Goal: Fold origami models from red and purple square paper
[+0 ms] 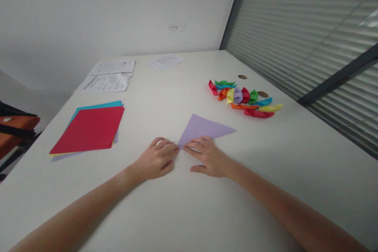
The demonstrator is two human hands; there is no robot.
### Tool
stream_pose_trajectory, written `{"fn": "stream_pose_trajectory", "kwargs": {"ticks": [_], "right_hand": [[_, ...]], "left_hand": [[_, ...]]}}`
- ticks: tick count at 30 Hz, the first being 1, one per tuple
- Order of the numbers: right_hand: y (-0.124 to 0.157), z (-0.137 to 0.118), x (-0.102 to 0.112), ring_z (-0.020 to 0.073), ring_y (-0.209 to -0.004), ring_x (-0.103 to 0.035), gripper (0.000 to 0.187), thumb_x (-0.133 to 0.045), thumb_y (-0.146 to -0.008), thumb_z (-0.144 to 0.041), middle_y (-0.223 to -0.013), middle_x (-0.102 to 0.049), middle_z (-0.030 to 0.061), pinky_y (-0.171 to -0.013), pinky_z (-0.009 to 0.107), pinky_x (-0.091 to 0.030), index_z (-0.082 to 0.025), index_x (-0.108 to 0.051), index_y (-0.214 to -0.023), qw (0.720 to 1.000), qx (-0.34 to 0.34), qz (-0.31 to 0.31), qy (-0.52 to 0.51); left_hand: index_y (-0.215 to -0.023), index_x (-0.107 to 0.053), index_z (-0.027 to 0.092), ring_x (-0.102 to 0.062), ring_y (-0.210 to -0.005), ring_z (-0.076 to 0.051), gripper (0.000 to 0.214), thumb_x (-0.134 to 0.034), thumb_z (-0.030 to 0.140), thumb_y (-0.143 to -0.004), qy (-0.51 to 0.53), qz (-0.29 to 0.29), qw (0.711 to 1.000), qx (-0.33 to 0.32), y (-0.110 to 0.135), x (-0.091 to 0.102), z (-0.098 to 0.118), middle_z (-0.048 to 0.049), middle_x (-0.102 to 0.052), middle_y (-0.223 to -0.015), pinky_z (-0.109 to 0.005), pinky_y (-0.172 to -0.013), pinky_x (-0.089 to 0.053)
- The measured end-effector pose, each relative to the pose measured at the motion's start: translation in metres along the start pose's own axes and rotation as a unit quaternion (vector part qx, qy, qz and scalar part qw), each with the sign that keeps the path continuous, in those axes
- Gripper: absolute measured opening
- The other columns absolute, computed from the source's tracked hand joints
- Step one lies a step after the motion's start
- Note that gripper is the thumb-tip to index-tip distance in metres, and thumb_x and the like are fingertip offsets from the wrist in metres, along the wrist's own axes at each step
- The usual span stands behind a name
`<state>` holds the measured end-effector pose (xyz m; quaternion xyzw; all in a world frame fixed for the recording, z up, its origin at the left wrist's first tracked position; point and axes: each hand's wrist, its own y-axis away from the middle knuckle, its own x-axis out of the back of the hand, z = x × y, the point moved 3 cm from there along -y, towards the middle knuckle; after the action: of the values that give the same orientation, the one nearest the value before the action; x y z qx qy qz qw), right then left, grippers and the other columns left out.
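Observation:
A sheet of light purple paper (206,126), folded into a triangle, lies flat on the white table in front of me. My left hand (158,158) has its fingers curled together, and its fingertips hold down the triangle's near left corner. Just to its right, my right hand (210,157) rests with extended fingers along the near folded edge, its thumb apart on the tabletop. Part of that edge is hidden beneath the right fingers.
Left of my hands is a stack of coloured paper (91,128), red on top. Several small folded paper pieces (245,96) sit at the right. Printed sheets (104,82) lie farther back. Window blinds (310,27) border the table's right side; an orange chair (14,130) stands left.

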<state>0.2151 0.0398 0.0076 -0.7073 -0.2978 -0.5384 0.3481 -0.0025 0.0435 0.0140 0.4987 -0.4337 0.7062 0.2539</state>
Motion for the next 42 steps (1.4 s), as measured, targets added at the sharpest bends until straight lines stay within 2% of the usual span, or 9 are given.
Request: {"fn": "stream_pose_trajectory", "kwargs": {"ticks": [7, 16, 19, 21, 23, 27, 31, 36, 42], "right_hand": [[0.021, 0.020, 0.011, 0.0319, -0.122, -0.047, 0.065, -0.042, -0.092, -0.061, -0.129, -0.060, 0.0165, -0.101, 0.054, -0.033, -0.015, -0.052, -0.136, 0.999, -0.013, 0.004, 0.036], [0.117, 0.111, 0.036, 0.0291, -0.109, -0.058, 0.053, -0.037, -0.096, -0.053, -0.113, -0.066, 0.0154, -0.093, 0.050, -0.043, -0.019, -0.061, -0.129, 0.981, -0.159, 0.065, 0.087], [0.128, 0.122, 0.049, 0.0311, -0.107, -0.058, 0.053, -0.034, -0.096, -0.052, -0.106, -0.066, 0.0160, -0.092, 0.051, -0.044, -0.017, -0.070, -0.116, 0.970, -0.188, 0.091, 0.123], [0.116, 0.112, 0.059, 0.0339, -0.112, -0.055, 0.052, -0.038, -0.096, -0.050, -0.109, -0.065, 0.0184, -0.095, 0.053, -0.041, -0.014, -0.070, -0.114, 0.958, -0.205, 0.134, 0.147], [0.089, 0.088, 0.064, 0.0332, -0.114, -0.054, 0.048, -0.042, -0.095, -0.048, -0.115, -0.063, 0.0179, -0.096, 0.053, -0.040, -0.015, -0.066, -0.121, 0.964, -0.184, 0.141, 0.131], [0.016, 0.024, 0.050, 0.0293, -0.114, -0.053, 0.054, -0.045, -0.093, -0.054, -0.119, -0.063, 0.0159, -0.098, 0.050, -0.038, -0.015, -0.059, -0.129, 0.996, -0.041, 0.064, 0.053], [-0.035, -0.016, 0.023, 0.0293, -0.113, -0.051, 0.068, -0.040, -0.090, -0.064, -0.123, -0.061, 0.0174, -0.096, 0.047, -0.040, -0.011, -0.055, -0.131, 0.999, 0.024, 0.024, 0.033], [-0.048, -0.024, 0.002, 0.0302, -0.108, -0.051, 0.074, -0.036, -0.090, -0.067, -0.118, -0.061, 0.0188, -0.093, 0.046, -0.041, -0.007, -0.053, -0.131, 0.999, 0.016, 0.015, 0.043], [-0.027, -0.006, 0.006, 0.0295, -0.105, -0.051, 0.073, -0.036, -0.089, -0.067, -0.112, -0.062, 0.0167, -0.092, 0.048, -0.040, -0.011, -0.056, -0.131, 0.998, -0.009, 0.010, 0.055]], "left_hand": [[-0.118, -0.060, 0.019, -0.058, -0.108, -0.026, 0.037, -0.054, 0.017, -0.081, -0.017, 0.006, 1.000, -0.002, 0.000, 0.000, 0.003, -0.0084, -0.067, -0.117, -0.046, -0.097, -0.043], [-0.121, -0.059, 0.019, -0.060, -0.107, -0.025, 0.041, -0.054, 0.016, -0.081, -0.008, 0.016, 1.000, -0.004, -0.003, 0.001, 0.005, -0.0087, -0.068, -0.114, -0.046, -0.096, -0.045], [-0.119, -0.060, 0.018, -0.060, -0.107, -0.026, 0.039, -0.054, 0.016, -0.081, -0.012, 0.018, 1.000, -0.004, -0.003, 0.003, 0.007, -0.0091, -0.068, -0.113, -0.045, -0.096, -0.045], [-0.120, -0.060, 0.017, -0.060, -0.107, -0.026, 0.039, -0.054, 0.017, -0.082, -0.015, 0.018, 1.000, -0.006, -0.002, 0.003, 0.008, -0.0094, -0.068, -0.113, -0.045, -0.096, -0.045], [-0.122, -0.058, 0.017, -0.060, -0.108, -0.025, 0.040, -0.054, 0.018, -0.082, -0.019, 0.017, 1.000, -0.006, -0.001, 0.003, 0.009, -0.0098, -0.067, -0.115, -0.045, -0.097, -0.044], [-0.123, -0.058, 0.018, -0.061, -0.108, -0.026, 0.040, -0.054, 0.023, -0.083, -0.040, 0.032, 0.999, 0.015, 0.001, 0.006, 0.011, -0.0105, -0.068, -0.114, -0.047, -0.097, -0.043], [-0.111, -0.062, 0.019, -0.062, -0.106, -0.027, 0.030, -0.055, 0.027, -0.083, -0.074, 0.049, 0.995, 0.036, 0.002, 0.010, 0.012, -0.0108, -0.069, -0.110, -0.048, -0.095, -0.042], [-0.106, -0.062, 0.016, -0.063, -0.103, -0.028, 0.029, -0.057, 0.033, -0.083, -0.082, 0.058, 0.993, 0.062, 0.003, 0.010, 0.008, -0.0128, -0.069, -0.108, -0.049, -0.095, -0.042], [-0.106, -0.062, 0.015, -0.062, -0.102, -0.028, 0.030, -0.059, 0.031, -0.080, -0.084, 0.058, 0.992, 0.070, 0.006, 0.004, 0.004, -0.0121, -0.068, -0.108, -0.049, -0.093, -0.045]]}}
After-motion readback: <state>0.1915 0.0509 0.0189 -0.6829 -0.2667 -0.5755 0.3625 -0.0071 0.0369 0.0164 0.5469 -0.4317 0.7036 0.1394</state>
